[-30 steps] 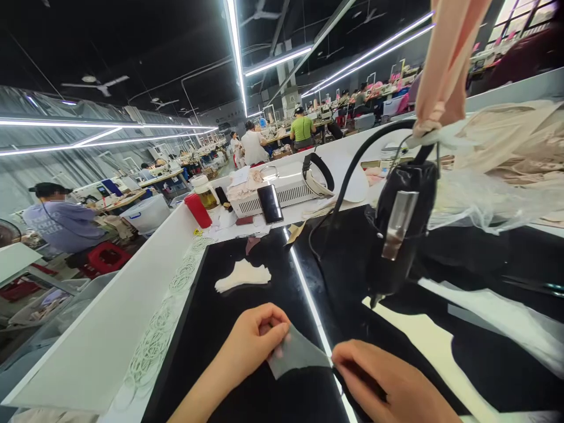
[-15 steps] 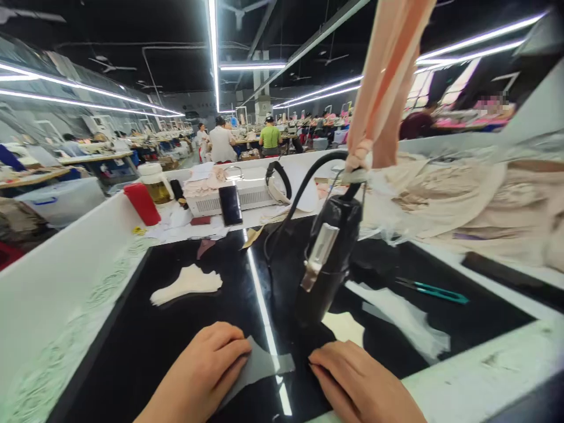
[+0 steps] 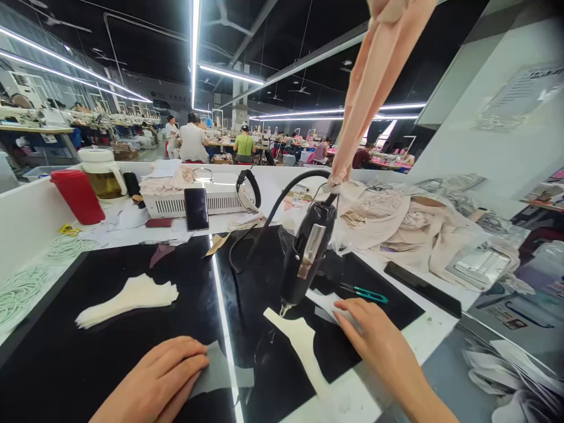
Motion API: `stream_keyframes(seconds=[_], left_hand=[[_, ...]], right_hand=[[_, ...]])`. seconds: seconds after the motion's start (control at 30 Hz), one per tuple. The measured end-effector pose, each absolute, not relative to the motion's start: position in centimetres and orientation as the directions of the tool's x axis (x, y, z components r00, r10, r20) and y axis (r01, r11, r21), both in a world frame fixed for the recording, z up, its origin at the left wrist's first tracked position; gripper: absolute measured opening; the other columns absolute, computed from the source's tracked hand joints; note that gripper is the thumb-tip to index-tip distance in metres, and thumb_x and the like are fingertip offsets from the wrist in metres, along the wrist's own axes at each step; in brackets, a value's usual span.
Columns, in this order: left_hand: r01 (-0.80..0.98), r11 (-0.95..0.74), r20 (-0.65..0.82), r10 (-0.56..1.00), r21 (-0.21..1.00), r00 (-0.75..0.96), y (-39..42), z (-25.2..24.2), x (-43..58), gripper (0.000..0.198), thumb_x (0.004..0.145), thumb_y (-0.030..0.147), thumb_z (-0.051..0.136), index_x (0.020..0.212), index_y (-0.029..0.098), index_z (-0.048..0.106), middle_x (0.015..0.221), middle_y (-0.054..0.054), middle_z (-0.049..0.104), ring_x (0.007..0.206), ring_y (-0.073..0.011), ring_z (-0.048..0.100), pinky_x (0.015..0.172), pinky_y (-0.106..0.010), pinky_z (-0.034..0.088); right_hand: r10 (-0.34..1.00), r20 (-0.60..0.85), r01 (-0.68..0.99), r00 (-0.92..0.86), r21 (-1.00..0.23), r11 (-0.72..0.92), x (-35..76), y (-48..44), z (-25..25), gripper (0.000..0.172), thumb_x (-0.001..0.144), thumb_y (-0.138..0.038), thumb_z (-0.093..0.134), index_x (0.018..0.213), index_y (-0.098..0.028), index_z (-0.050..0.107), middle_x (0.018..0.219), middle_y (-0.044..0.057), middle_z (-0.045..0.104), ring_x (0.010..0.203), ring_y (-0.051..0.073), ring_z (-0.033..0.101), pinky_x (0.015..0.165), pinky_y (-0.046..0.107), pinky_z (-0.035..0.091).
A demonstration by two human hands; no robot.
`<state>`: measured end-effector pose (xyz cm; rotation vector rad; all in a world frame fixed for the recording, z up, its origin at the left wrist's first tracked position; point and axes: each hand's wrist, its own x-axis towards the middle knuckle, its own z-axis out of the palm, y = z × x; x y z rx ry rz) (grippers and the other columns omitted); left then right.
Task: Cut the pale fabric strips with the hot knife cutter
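My left hand (image 3: 161, 385) lies flat on a thin grey translucent sheet (image 3: 220, 373) on the black table top (image 3: 110, 346), fingers pressed down on its left part. My right hand (image 3: 374, 338) reaches out to the right, fingers stretched, touching a pale translucent piece (image 3: 328, 302) near the tip of a black hanging tool (image 3: 306, 258). A cream cut fabric piece (image 3: 302, 343) lies under the tool's tip. The tool hangs from a peach strap (image 3: 374, 82) with a black cable (image 3: 273, 211).
A stack of cream pieces (image 3: 127, 299) lies at the left. Teal snips (image 3: 363, 292) lie right of the tool. At the back stand a white box (image 3: 189, 200), a phone (image 3: 196, 208), a red cup (image 3: 78, 197) and bagged beige fabric (image 3: 409, 226). Other people work far behind.
My right hand left the grey sheet and moved right and forward to the pale piece by the tool. My left hand stayed on the sheet. The view swung to the right.
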<state>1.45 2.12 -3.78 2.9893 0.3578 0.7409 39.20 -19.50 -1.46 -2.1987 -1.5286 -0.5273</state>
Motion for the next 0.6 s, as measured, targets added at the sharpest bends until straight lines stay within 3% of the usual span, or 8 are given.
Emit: stream_keyframes(seconds=[0.23,0.43,0.6], left_hand=[[0.193,-0.980,0.458,0.190,0.040,0.868,2.8,-4.8,1.2,0.032,0.102,0.035,0.057,0.131,0.037,0.069,0.133,0.004,0.071,0.117,-0.0177,0.071,0.102,-0.025,0.056],[0.183,-0.982,0.494,0.184,0.051,0.850,3.0,-5.3,0.8,0.031,0.102,0.038,0.058,0.132,0.037,0.069,0.132,0.004,0.072,0.118,-0.0174,0.071,0.105,-0.025,0.055],[0.183,-0.983,0.498,0.176,0.035,0.849,3.1,-5.7,0.7,0.031,0.101,0.039,0.060,0.131,0.037,0.070,0.131,0.003,0.072,0.116,-0.0180,0.072,0.103,-0.025,0.056]], right_hand=[[0.833,0.489,0.963,0.259,-0.060,-0.264,38.1,-20.2,-1.4,0.034,0.107,-0.042,0.042,0.107,-0.023,0.070,0.103,0.009,0.073,0.086,0.024,0.069,0.076,0.038,0.056],[0.849,0.472,0.966,0.237,-0.019,-0.259,38.0,-19.6,-2.0,0.040,0.109,-0.035,0.038,0.097,-0.022,0.073,0.089,0.009,0.070,0.076,0.024,0.063,0.070,0.037,0.048],[0.822,0.484,0.952,0.299,-0.095,-0.291,38.0,-19.3,-1.7,0.039,0.108,-0.033,0.039,0.090,-0.022,0.072,0.089,0.009,0.072,0.078,0.025,0.064,0.073,0.039,0.049]])
